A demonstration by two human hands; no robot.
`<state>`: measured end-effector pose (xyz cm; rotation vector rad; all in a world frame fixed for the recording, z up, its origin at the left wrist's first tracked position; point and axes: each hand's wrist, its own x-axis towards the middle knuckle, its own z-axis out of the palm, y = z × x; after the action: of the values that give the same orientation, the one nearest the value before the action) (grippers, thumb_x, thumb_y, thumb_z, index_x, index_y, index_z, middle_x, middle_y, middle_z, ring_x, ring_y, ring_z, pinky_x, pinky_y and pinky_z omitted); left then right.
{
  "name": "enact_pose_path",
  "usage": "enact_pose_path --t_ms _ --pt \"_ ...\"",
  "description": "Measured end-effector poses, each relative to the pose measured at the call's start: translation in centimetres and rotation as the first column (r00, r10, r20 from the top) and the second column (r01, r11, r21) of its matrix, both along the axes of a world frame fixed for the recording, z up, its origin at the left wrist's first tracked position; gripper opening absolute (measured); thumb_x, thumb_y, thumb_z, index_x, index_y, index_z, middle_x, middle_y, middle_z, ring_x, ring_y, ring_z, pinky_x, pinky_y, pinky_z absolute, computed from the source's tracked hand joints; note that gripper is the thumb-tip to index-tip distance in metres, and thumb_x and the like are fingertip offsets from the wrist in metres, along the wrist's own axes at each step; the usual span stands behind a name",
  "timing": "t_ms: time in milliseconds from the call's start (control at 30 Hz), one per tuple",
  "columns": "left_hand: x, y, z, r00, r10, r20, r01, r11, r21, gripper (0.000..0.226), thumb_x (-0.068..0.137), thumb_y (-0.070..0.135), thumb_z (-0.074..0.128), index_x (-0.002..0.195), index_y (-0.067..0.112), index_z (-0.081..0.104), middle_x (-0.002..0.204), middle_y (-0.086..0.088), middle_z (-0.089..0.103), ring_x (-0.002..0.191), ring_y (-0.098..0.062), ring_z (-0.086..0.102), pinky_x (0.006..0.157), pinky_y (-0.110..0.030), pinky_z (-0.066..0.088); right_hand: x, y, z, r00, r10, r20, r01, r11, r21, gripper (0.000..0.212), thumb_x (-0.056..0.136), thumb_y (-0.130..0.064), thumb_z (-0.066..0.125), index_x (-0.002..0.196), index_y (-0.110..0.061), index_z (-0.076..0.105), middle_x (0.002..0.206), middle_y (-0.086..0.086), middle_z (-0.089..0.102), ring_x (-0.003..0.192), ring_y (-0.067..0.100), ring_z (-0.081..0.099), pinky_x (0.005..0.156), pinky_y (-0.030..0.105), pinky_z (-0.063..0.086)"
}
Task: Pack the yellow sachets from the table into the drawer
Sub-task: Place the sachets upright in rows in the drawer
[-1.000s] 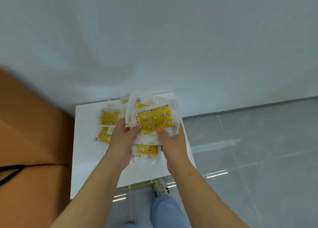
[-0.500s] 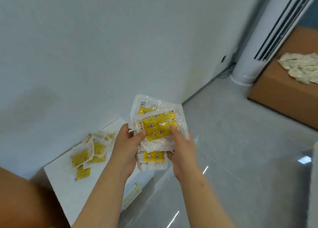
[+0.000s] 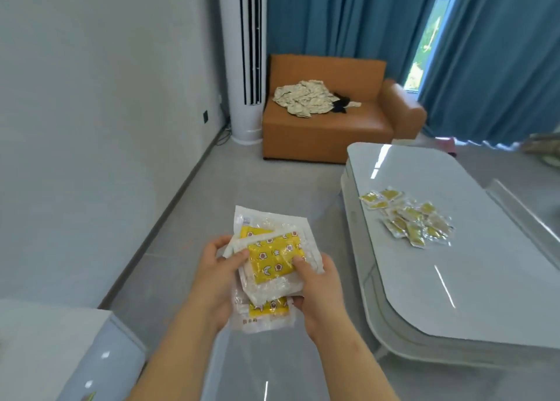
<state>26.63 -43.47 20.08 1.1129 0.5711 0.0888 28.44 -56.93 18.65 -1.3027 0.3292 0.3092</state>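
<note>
Two hands pinch one stack of yellow sachets (image 3: 274,261) above the floor (image 3: 272,182): left hand (image 3: 218,267) curled round its left edge, right hand (image 3: 315,288) round its right. More loose sachets (image 3: 409,218) lie near the worktop's (image 3: 454,279) left edge, open floor between.

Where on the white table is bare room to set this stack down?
Bare top lies between the loose sachet pile and the near rounded end of the table, and beyond the pile toward the sofa. It is crowded only at the pile.

text: none legible | held sachets (image 3: 274,261): small print blurred
</note>
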Motion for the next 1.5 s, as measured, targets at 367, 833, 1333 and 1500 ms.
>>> enact_pose_path --t_ms 367,833,1333,1500 --pt "3.0 -34.1 -1.2 0.867 -0.485 -0.111 0.461 0.867 -0.188 0.033 0.091 0.013 0.056 0.123 0.009 0.053 0.107 -0.019 0.068 0.087 -0.033 0.068 0.06 -0.043 0.058 -2.8 -34.2 1.5 0.961 -0.272 0.05 0.276 0.946 -0.171 0.02 0.089 -0.013 0.056 0.108 -0.02 0.055 0.103 0.005 0.066 0.095 0.024 0.065 0.085 0.045 0.055" --pt "14.6 -66.2 -1.7 0.644 -0.759 -0.092 0.734 0.648 -0.203 0.033 0.087 0.01 0.061 0.119 0.004 0.058 0.1 -0.02 0.071 0.086 -0.034 0.07 0.064 -0.04 0.057 3.9 -64.1 2.0 0.811 -0.58 0.079 0.584 0.793 -0.176 0.022 0.087 -0.013 0.06 0.107 -0.021 0.058 0.097 0.001 0.066 0.081 0.014 0.064 0.059 0.024 0.048" --pt "32.2 -98.9 -1.1 0.378 -0.898 -0.225 0.853 0.432 -0.292 0.025 0.092 0.006 0.052 0.114 -0.001 0.059 0.107 -0.025 0.067 0.097 -0.038 0.064 0.078 -0.05 0.051 20.0 -95.8 0.4 0.721 -0.692 0.041 0.682 0.699 -0.213 0.01 0.09 -0.012 0.055 0.09 -0.021 0.058 0.094 0.006 0.068 0.078 0.016 0.065 0.065 0.029 0.054" --pt "37.0 -109.6 -3.4 0.489 -0.823 -0.288 0.784 0.56 -0.269 0.014 0.089 0.004 0.056 0.1 0.002 0.063 0.092 -0.024 0.07 0.092 -0.037 0.065 0.077 -0.052 0.05 26.2 -107.1 -2.5 0.78 -0.626 0.0 0.614 0.766 -0.187 0.007 0.092 -0.012 0.055 0.089 -0.018 0.057 0.092 0.007 0.067 0.081 0.019 0.066 0.069 0.032 0.056"
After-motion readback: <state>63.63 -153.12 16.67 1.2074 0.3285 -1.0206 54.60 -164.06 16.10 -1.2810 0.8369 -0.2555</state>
